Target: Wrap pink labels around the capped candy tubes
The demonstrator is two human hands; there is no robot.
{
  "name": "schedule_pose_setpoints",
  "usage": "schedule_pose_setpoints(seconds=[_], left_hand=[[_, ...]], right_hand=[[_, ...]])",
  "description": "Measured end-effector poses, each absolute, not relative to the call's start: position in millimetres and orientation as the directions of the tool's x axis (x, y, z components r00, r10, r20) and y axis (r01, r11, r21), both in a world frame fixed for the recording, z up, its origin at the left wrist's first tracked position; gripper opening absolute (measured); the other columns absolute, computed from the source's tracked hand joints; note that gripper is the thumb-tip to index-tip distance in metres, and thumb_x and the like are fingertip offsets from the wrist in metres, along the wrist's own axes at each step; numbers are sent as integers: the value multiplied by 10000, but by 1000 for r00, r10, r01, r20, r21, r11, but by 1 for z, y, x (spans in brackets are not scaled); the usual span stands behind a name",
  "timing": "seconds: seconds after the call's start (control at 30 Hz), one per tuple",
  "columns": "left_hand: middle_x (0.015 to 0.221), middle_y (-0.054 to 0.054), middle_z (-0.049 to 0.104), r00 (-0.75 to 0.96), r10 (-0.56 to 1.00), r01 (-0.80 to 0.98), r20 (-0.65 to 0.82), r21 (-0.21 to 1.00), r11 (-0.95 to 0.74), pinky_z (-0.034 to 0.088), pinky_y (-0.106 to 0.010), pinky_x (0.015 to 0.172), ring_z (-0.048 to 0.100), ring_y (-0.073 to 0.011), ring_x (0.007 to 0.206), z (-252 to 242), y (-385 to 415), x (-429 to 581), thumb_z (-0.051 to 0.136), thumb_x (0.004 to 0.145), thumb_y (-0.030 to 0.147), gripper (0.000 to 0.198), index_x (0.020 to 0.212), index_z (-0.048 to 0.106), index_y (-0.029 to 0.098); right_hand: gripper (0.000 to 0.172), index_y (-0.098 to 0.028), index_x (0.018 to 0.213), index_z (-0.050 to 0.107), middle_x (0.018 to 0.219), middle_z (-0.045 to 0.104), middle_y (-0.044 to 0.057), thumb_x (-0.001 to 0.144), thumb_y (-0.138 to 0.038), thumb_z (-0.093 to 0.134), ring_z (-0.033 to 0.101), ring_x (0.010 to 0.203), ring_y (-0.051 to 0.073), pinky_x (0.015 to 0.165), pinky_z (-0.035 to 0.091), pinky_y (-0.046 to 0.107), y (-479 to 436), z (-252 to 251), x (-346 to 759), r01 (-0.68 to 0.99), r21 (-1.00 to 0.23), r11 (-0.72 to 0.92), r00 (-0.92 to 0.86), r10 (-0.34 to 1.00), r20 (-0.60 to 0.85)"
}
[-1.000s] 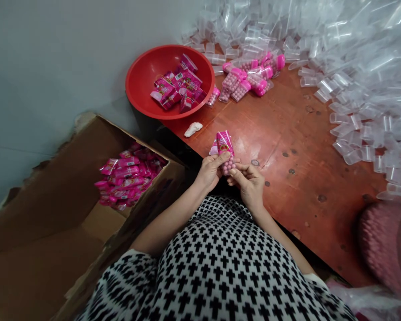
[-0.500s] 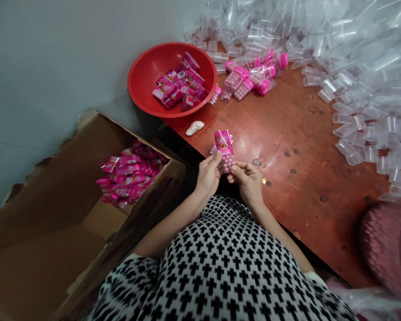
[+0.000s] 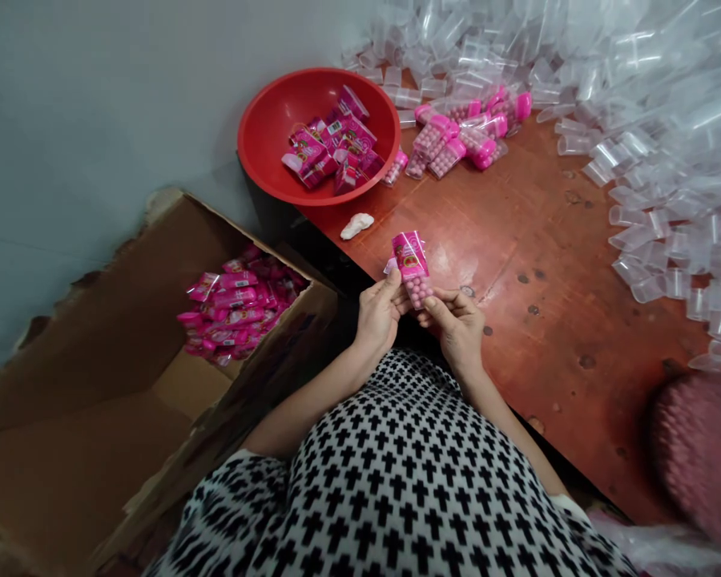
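Both my hands meet just above the near edge of the brown table [image 3: 546, 264]. Between them stands a clear tube of pink candy balls [image 3: 419, 290] with a pink printed wrapper [image 3: 409, 255] over its upper half. My left hand [image 3: 378, 314] pinches the tube from the left. From the right, my right hand [image 3: 457, 320] grips its lower end with curled fingers.
A red bowl [image 3: 264, 136] with pink wrappers stands at the table's far left corner. Filled pink-capped tubes [image 3: 450, 136] lie beside it. Empty clear tubes [image 3: 654, 128] pile up across the back and right. A cardboard box [image 3: 96, 401] at left holds wrapped packs [image 3: 234, 300]. A white lump [image 3: 356, 226] lies near the bowl.
The wrapper has slid a little further down over the tube. My hands stay together in the same place; the view has shifted slightly.
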State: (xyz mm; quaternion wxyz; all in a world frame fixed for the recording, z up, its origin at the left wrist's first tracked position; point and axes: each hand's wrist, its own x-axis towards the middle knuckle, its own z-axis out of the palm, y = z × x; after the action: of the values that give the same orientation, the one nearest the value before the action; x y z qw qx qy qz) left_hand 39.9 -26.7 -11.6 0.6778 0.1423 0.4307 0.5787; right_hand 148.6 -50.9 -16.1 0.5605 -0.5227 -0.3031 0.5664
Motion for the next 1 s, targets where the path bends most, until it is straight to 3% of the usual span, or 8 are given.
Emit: schedule_pose_setpoints(seconds=[0.17,0.33,0.5,0.73,0.9,1.0], left_hand=[[781,-49,728,-98,961,-453,-260,871,190,587,-322,748,696,-172,734,-19,-30,31,749,722,459,327,760,725,135],[843,-32,749,-214,967,-157,-141,982,108,595,-334,774,707,-180,761,-23,-36,23,714,762,406,283,920,758,175],[835,-34,752,-233,970,14,-63,998,68,579,-307,736,703,-176,742,-23,-34,22,671,788,390,258,911,760,181],[637,12,685,-238,969,283,68,959,2,458,-224,622,618,-121,586,-12,-29,17,615,790,254,148,685,699,193],[578,30,621,-195,969,398,153,915,-64,416,-223,611,543,-106,529,-3,-27,14,587,748,175,141,617,632,200],[573,30,607,-185,969,418,166,905,-76,403,-226,606,526,-105,530,-2,-33,19,579,748,163,148,607,607,200]], right_hand=[[220,-169,770,680,581,679,-31,630,-281,807,597,437,77,428,501,172,-46,-19,146,-482,-842,-244,138,927,-348],[209,-166,735,685,569,675,-19,608,-280,806,592,437,83,407,490,172,-44,-19,148,-540,-796,-274,98,919,-383],[204,-173,755,670,610,694,-16,628,-276,791,599,445,87,419,497,186,-46,-21,148,-499,-827,-259,116,926,-360],[238,-185,773,631,586,667,-37,635,-289,796,609,464,95,447,509,199,-50,-21,145,-439,-864,-245,145,930,-337],[278,-194,822,647,603,680,-38,624,-309,804,622,480,104,468,532,217,-53,-22,144,-430,-851,-301,40,935,-351],[244,-186,801,649,599,678,-37,633,-279,799,605,467,92,461,515,204,-53,-22,142,-434,-858,-275,91,934,-345]])
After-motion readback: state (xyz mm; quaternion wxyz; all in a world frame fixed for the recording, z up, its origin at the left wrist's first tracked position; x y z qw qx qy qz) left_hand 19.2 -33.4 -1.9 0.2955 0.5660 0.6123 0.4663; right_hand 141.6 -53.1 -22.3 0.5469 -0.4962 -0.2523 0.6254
